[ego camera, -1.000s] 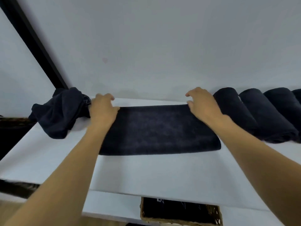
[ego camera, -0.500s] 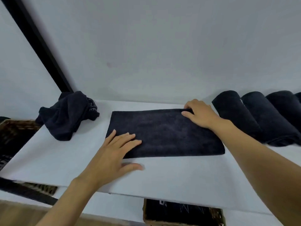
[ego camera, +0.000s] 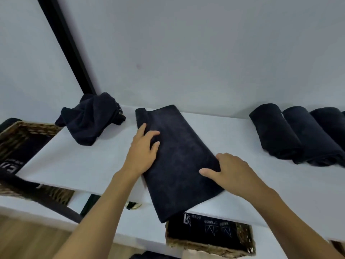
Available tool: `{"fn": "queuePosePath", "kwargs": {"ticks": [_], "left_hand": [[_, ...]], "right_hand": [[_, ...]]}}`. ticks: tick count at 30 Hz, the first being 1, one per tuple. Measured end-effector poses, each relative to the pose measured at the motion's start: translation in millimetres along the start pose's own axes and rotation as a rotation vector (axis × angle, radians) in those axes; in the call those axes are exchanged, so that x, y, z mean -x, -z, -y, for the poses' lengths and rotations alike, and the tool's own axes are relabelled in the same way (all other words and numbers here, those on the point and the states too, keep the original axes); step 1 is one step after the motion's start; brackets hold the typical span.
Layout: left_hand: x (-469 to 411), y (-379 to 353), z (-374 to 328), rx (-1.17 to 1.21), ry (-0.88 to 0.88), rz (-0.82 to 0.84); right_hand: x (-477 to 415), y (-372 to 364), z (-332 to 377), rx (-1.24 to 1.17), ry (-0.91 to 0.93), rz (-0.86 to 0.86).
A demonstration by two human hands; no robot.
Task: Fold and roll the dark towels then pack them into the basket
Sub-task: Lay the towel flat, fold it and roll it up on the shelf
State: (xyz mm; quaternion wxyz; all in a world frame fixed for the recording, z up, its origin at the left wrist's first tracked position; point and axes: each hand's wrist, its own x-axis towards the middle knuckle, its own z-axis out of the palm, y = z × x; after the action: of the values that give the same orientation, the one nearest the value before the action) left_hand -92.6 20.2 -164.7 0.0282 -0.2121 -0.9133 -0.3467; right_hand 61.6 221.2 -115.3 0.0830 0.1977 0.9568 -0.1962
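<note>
Folded towel (ego camera: pixel 183 161) lies diagonal on table (ego camera: pixel 74 161), near end hanging over the front edge above the basket (ego camera: pixel 205 247). My left hand (ego camera: pixel 143 156) flat on its left edge, fingers straight; right hand (ego camera: pixel 231 171) pressing the right edge, fingers relaxed, not gripping. Rolled towels (ego camera: pixel 276 131) sit far right.

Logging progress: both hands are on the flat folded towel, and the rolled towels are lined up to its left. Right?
Not quite. The head view shows the rolled towels lined up to its right; a crumpled towel lies to its left. The left hand and right hand are both on the flat folded towel.
</note>
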Motion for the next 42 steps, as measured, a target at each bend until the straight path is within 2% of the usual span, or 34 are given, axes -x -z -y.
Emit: {"fn": "queuePosePath", "kwargs": {"ticks": [3,5,7,9,11,13,15,16,19,20,22,24,26,28,31,34,36,38,40,42], "left_hand": [[-27.1,-3.6,-7.2,0.055,-0.036,0.025],[-46.1,-6.7,-10.4,0.041,-0.010,0.023],[-59.6,-10.3,-10.9,-0.069,0.046,0.017],[-57.6,-8.5,-10.4,-0.289,0.061,0.066],[-36.5,1.7,-11.7,-0.372,-0.039,0.128],[6.4,14.7,-12.1,-0.196,-0.212,0.254],[62.8,25.6,-16.7,0.002,-0.292,0.458],[89.1,27.0,-15.8,-0.042,-0.351,0.501],[129.9,13.0,1.6,-0.443,-0.665,0.294],[130.9,8.3,6.7,-0.492,-0.687,0.235],[124.7,5.9,17.7,-0.350,-0.704,0.112],[121.8,10.7,20.7,-0.111,-0.664,0.051],[120.4,20.2,11.2,-0.010,-0.557,0.017],[117.0,29.6,-4.7,0.105,-0.344,0.030],[100.3,35.5,-22.0,0.360,-0.035,0.090],[87.5,32.6,-25.2,0.415,0.128,0.100],[85.4,29.5,-25.4,0.405,0.189,0.086],[84.0,27.8,-28.7,0.399,0.226,0.044],[83.8,26.6,-31.2,0.329,0.214,-0.009],[83.4,23.7,-29.5,0.155,0.151,-0.069]], "right_hand": [[4.6,-1.3,0.2,-0.191,-0.076,-0.013],[13.4,-0.8,0.1,-0.432,-0.118,0.018],[25.7,-4.8,1.6,-0.650,-0.120,0.033],[35.2,-11.6,-0.6,-0.754,-0.064,0.000],[41.8,-14.6,-4.1,-0.782,0.011,-0.072],[45.5,-12.2,-8.9,-0.793,0.052,-0.098],[47.3,-8.8,-17.9,-0.825,0.071,-0.022],[48.6,-6.3,-23.1,-0.836,0.088,0.053],[53.6,5.4,-32.9,-0.864,0.150,0.304],[54.2,7.6,-34.4,-0.864,0.158,0.336],[53.0,8.8,-32.7,-0.803,0.159,0.274],[49.5,7.0,-28.1,-0.732,0.154,0.162],[46.0,6.0,-23.0,-0.761,0.137,0.096],[41.1,7.0,-18.8,-0.777,0.090,0.025],[29.9,5.0,-17.6,-0.656,-0.028,-0.067],[17.4,-1.8,-20.1,-0.487,-0.083,-0.121],[11.1,-7.1,-20.8,-0.284,-0.064,-0.187],[12.4,-12.2,-18.0,-0.159,0.066,-0.354],[15.1,-19.1,-18.7,-0.059,0.385,-0.531],[14.8,-29.0,-28.1,0.104,0.680,-0.560]]}}
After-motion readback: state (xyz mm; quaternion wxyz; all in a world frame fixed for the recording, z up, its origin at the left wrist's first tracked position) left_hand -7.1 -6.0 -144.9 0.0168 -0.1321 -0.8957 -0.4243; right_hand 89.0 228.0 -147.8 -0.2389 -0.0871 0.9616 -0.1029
